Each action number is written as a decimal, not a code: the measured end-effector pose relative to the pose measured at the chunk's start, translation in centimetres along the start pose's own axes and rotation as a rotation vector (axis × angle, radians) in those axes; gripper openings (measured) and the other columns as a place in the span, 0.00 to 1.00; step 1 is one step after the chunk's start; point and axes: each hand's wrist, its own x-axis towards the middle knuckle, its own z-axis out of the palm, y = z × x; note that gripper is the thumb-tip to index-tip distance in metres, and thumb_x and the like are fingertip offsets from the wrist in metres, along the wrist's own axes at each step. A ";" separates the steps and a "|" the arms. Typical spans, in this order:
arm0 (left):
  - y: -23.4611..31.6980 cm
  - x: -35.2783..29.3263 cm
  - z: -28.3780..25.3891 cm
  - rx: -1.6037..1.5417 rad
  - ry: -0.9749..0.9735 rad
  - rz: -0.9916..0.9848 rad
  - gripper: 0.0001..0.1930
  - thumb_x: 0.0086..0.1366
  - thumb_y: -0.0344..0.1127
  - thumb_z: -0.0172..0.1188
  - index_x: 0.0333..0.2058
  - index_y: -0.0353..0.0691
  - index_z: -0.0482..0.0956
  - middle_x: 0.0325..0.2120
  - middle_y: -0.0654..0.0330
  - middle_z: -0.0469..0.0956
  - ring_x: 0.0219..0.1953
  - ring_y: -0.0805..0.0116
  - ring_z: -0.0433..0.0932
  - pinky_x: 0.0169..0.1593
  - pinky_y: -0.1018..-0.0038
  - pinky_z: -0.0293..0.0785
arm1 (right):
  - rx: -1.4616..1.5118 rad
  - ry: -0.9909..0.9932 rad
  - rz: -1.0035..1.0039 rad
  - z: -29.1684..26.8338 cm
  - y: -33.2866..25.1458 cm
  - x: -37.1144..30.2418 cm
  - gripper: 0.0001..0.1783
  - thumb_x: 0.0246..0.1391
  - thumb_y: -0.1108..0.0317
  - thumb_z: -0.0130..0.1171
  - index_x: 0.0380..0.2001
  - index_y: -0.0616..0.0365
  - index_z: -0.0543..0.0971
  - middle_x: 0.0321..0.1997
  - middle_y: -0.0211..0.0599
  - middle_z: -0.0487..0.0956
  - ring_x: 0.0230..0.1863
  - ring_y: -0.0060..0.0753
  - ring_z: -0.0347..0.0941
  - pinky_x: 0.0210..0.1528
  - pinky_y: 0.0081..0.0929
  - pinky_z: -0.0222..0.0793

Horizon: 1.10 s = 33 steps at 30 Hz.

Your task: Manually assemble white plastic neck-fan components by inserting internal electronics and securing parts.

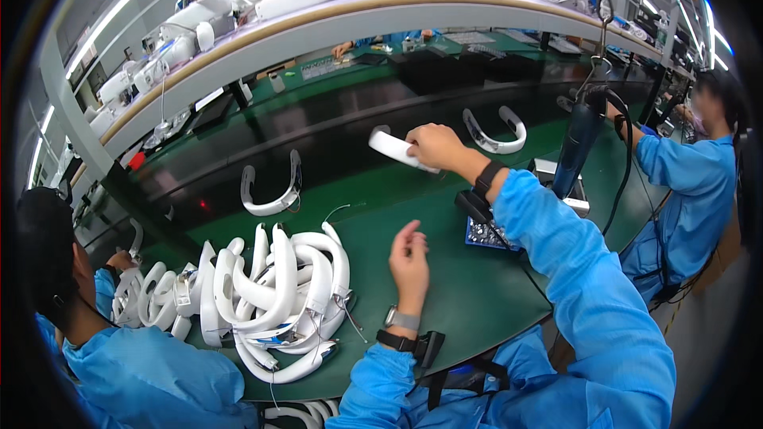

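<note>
My right hand [442, 148] reaches forward over the far side of the green bench and is closed on one end of a white curved neckband housing [389, 145]. Below and nearer to me, my left hand [409, 264] is raised above the bench top, fingers loosely bent and apart, with nothing in it. To its left lies a heap of white U-shaped neckband housings [278, 286], with thin wires sticking out of some. One more U-shaped housing [274, 205] lies apart beyond the heap, and another [499, 141] rests just right of my right hand.
A dark power screwdriver [579, 139] hangs on the right with its black cable. Beneath my right forearm is a blue tray [486, 243] of small metal parts. A shelf [350, 9] loaded with white housings spans above. Co-workers in blue sit at left [151, 357] and right [691, 183].
</note>
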 end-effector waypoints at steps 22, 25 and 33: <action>16.6 -4.7 1.7 -0.130 -0.380 -0.483 0.21 0.73 0.38 0.50 0.55 0.25 0.69 0.43 0.44 0.81 0.42 0.61 0.83 0.46 0.68 0.82 | -0.266 -0.067 0.080 2.0 4.9 -22.0 0.06 0.42 0.74 0.61 0.26 0.61 0.84 0.33 0.49 0.83 0.37 0.49 0.83 0.39 0.41 0.79; 16.5 -5.6 2.8 -0.120 -0.452 -0.512 0.21 0.72 0.41 0.50 0.54 0.29 0.70 0.42 0.43 0.81 0.42 0.60 0.84 0.44 0.67 0.83 | -0.282 -0.059 0.083 2.3 5.1 -22.2 0.06 0.42 0.74 0.61 0.26 0.60 0.84 0.32 0.48 0.84 0.36 0.49 0.83 0.38 0.41 0.79; 16.2 -6.2 2.8 -0.085 -0.388 -0.462 0.22 0.71 0.41 0.52 0.54 0.27 0.71 0.40 0.44 0.82 0.39 0.60 0.84 0.43 0.67 0.83 | -0.299 -0.097 0.070 1.8 4.9 -22.4 0.06 0.44 0.73 0.60 0.27 0.58 0.84 0.31 0.46 0.84 0.34 0.48 0.83 0.37 0.40 0.79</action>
